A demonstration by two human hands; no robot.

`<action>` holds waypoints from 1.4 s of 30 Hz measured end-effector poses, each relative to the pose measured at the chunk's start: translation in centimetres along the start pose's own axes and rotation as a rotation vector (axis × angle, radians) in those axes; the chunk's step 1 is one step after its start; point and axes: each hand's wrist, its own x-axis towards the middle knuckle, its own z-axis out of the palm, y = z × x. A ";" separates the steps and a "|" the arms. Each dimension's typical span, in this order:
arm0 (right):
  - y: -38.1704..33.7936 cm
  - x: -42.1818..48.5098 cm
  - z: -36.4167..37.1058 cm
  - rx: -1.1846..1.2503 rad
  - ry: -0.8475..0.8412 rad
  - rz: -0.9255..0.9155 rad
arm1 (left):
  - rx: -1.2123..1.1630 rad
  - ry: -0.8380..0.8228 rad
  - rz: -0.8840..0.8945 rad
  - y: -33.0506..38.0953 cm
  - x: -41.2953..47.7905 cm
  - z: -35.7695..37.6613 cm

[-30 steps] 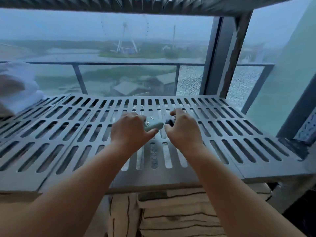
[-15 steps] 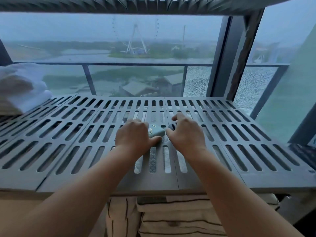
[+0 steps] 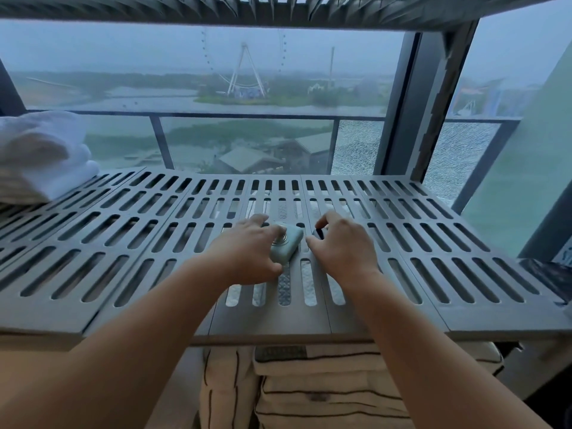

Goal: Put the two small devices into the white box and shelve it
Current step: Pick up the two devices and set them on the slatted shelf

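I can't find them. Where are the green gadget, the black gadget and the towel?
green gadget (image 3: pixel 292 246), head view, its top face.
black gadget (image 3: pixel 318 233), head view, its visible end.
towel (image 3: pixel 43 156), head view, its middle.

The slotted shelf (image 3: pixel 123 243) lies bare on both sides of the hands. A hand could pass left as far as the folded white towels (image 3: pixel 40 156), which block the far-left corner, and right to the shelf's edge. At mid-shelf the left hand (image 3: pixel 247 255) grips a pale green device (image 3: pixel 289 246) and the right hand (image 3: pixel 343 246) pinches a small dark device (image 3: pixel 318 233), with only a narrow gap between them. An upper shelf (image 3: pixel 278 10) caps the space overhead. Window glass (image 3: pixel 247 134) and a dark post (image 3: pixel 399 103) close the back. The front is open; striped cushions (image 3: pixel 309 382) fill the space below.
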 end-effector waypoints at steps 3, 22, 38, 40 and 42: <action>0.2 -0.2 0.0 0.013 -0.009 0.001 | -0.009 0.047 0.047 0.2 -0.3 0.0; -0.6 -0.1 0.6 0.205 -0.037 0.121 | -0.083 0.206 0.060 0.1 -0.3 0.6; -0.6 -0.7 0.8 0.200 -0.052 0.060 | -0.060 0.209 0.076 -0.2 -0.3 0.6; -0.7 -0.6 0.7 0.192 -0.027 0.065 | -0.068 0.232 0.073 -0.2 -0.7 0.4; -0.9 -0.7 0.5 0.179 0.008 0.053 | -0.068 0.266 0.076 -0.2 -1.2 0.2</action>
